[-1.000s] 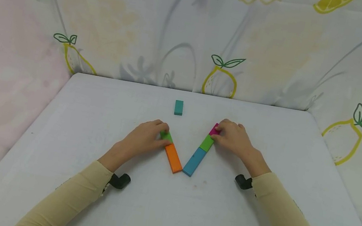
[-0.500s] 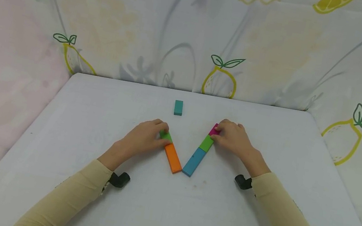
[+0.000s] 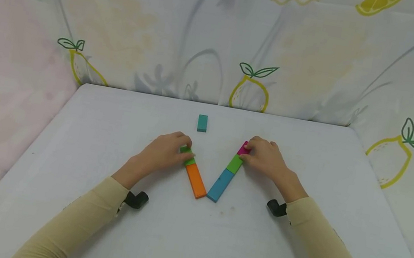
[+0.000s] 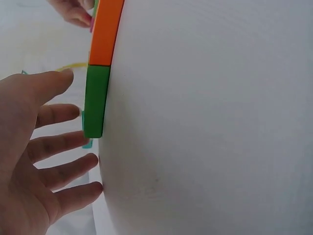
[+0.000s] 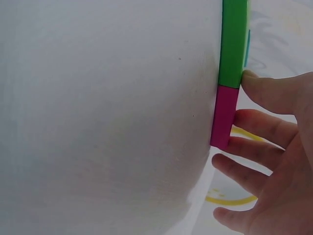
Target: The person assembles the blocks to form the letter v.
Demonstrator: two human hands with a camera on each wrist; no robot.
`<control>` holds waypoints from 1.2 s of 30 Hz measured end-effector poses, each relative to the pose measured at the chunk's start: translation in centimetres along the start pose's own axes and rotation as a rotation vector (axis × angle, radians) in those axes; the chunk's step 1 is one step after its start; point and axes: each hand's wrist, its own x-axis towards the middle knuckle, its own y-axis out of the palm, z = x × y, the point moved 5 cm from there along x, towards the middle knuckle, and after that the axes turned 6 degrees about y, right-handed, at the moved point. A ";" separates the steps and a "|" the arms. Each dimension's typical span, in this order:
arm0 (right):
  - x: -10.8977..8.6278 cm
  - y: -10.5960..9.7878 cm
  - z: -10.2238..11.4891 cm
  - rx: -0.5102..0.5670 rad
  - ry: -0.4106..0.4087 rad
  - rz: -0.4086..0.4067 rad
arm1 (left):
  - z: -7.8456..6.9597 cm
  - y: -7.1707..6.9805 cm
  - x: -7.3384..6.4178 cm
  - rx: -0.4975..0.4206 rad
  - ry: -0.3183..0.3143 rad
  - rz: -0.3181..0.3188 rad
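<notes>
Colored blocks lie end to end in a V on the white table. Its left leg has a green block (image 3: pixel 190 159) (image 4: pixel 97 100) above an orange block (image 3: pixel 196 182). The right leg runs from a blue block (image 3: pixel 220 185) through another green block (image 3: pixel 235 164) to a magenta block (image 3: pixel 242 148) (image 5: pixel 225 115) at the top. My left hand (image 3: pixel 164 151) is beside the left green block, its thumb apart from it in the left wrist view. With relaxed fingertips, my right hand (image 3: pixel 266 159) touches the magenta block; its thumb tip is at the green block's edge.
A teal block (image 3: pixel 202 123) lies alone toward the back of the white table (image 3: pixel 187 244). Behind the table hangs a curtain (image 3: pixel 306 50) printed with lemons. Black wrist cameras stick out below both sleeves.
My left hand has drawn slightly back and up from the left green block, uncovering more of it. The right hand and the V of blocks stay in place.
</notes>
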 end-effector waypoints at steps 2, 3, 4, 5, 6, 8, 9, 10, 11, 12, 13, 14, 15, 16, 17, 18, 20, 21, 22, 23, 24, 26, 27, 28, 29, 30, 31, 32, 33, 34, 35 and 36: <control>0.1 0.0 0.0 -0.008 -0.002 0.001 | 0.1 -0.1 0.1 -0.001 -0.003 -0.006; 0.1 0.0 0.0 -0.010 -0.001 0.001 | 0.2 -0.1 0.2 -0.004 -0.004 -0.009; 0.1 0.0 -0.1 -0.010 0.001 0.000 | 0.2 -0.2 0.3 -0.006 -0.005 -0.012; 0.2 0.0 -0.1 -0.011 0.001 0.000 | 0.2 -0.2 0.4 -0.010 -0.006 -0.015; 0.2 0.0 0.0 -0.010 -0.001 0.000 | 0.3 -0.3 0.5 -0.012 -0.007 -0.015; 0.2 0.0 0.0 -0.009 -0.002 0.000 | 0.3 -0.4 0.7 -0.012 -0.005 -0.019; 0.2 0.0 0.0 -0.006 0.001 0.002 | 0.4 -0.4 0.8 -0.013 -0.004 -0.021; 0.2 -0.1 0.0 -0.004 0.002 0.003 | 0.4 -0.5 0.9 -0.014 -0.002 -0.023; 0.2 -0.1 0.1 -0.004 0.003 0.004 | 0.5 -0.5 1.1 -0.015 -0.002 -0.025; 0.2 -0.1 0.1 -0.003 0.004 0.003 | 0.6 -0.5 1.2 -0.015 0.000 -0.027; 0.2 -0.1 0.1 -0.003 0.007 0.002 | 0.7 -0.5 1.4 -0.015 0.000 -0.028; 0.1 -0.2 0.1 -0.002 0.010 0.001 | 0.7 -0.5 1.5 -0.016 -0.001 -0.028; 0.1 -0.2 0.1 -0.003 0.011 0.000 | 0.8 -0.5 1.7 -0.017 -0.003 -0.027; 0.1 -0.3 0.1 -0.003 0.011 0.000 | 0.9 -0.5 1.8 -0.017 -0.004 -0.025; 0.1 -0.3 0.1 -0.004 0.010 -0.002 | 0.9 -0.6 1.9 -0.015 -0.006 -0.022; 0.1 -0.3 0.2 -0.003 0.009 -0.003 | 1.0 -0.6 2.0 -0.014 -0.006 -0.018; 0.1 -0.3 0.2 -0.004 0.006 -0.004 | 1.0 -0.6 2.3 -0.009 -0.007 -0.013; 0.1 -0.3 0.2 -0.003 0.005 -0.004 | 1.1 -0.7 2.4 -0.006 -0.005 -0.011; 0.1 -0.3 0.2 -0.001 0.006 -0.004 | 1.1 -0.7 2.5 -0.004 -0.005 -0.010; 0.1 -0.3 0.2 -0.001 0.006 -0.004 | 1.2 -0.7 2.6 0.000 -0.007 -0.008; 0.1 -0.3 0.2 0.001 0.008 -0.003 | 1.2 -0.7 2.7 0.004 -0.008 -0.005; 0.1 -0.2 0.2 0.004 0.010 0.001 | 1.3 -0.8 2.9 0.006 -0.007 0.002; 0.1 -0.2 0.2 0.005 0.011 0.003 | 1.3 -0.8 3.0 0.001 -0.008 0.006; 0.0 -0.2 0.2 0.005 0.011 0.005 | 1.4 -0.8 3.1 -0.004 -0.008 0.010; 0.0 -0.1 0.1 0.005 0.011 0.007 | 1.4 -0.8 3.2 -0.009 -0.008 0.014; 0.0 -0.1 0.1 0.006 0.012 0.007 | 1.4 -0.8 3.2 -0.014 -0.008 0.017; 0.0 -0.1 0.1 0.004 0.011 0.008 | 1.4 -0.8 3.3 -0.018 -0.007 0.019; 0.0 -0.1 0.1 0.005 0.011 0.007 | 1.4 -0.9 3.4 -0.023 -0.011 0.021; 0.0 0.0 0.0 0.004 0.011 0.006 | 1.5 -0.9 3.5 -0.025 -0.016 0.022; 0.0 0.0 0.0 0.003 0.011 0.006 | 1.6 -0.9 3.7 -0.025 -0.020 0.021; 0.0 0.0 0.1 0.003 0.010 0.006 | 1.7 -0.9 3.8 -0.025 -0.022 0.017; 0.0 0.0 0.1 0.002 0.010 0.005 | 1.8 -0.9 3.9 -0.023 -0.023 0.012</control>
